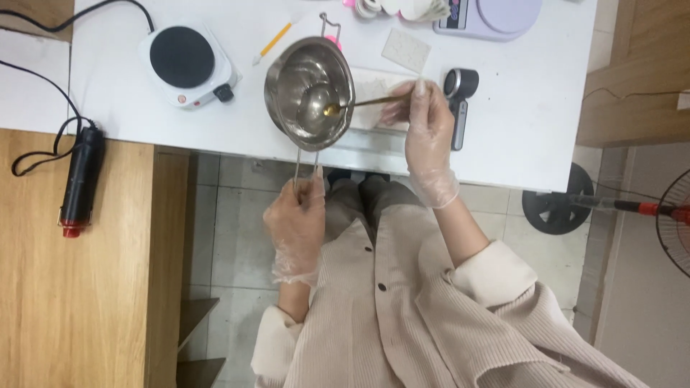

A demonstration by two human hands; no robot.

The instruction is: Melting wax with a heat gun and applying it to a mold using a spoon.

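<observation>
My left hand (296, 228), in a thin clear glove, grips the wire handle of a small steel pot (309, 90) and holds it tilted over the front edge of the white table (517, 122). My right hand (424, 118), also gloved, holds a slim gold spoon (359, 104) whose bowl rests inside the pot near its bottom. A white cloth or paper (374, 90) lies on the table under my right hand.
A white single hot plate (185, 61) stands at the table's left. A black handheld device (458, 93) lies right of my hand, with a lilac scale (496, 16) behind it. A black tool with a red tip (79, 179) lies on the wooden bench. A fan (672, 215) stands at right.
</observation>
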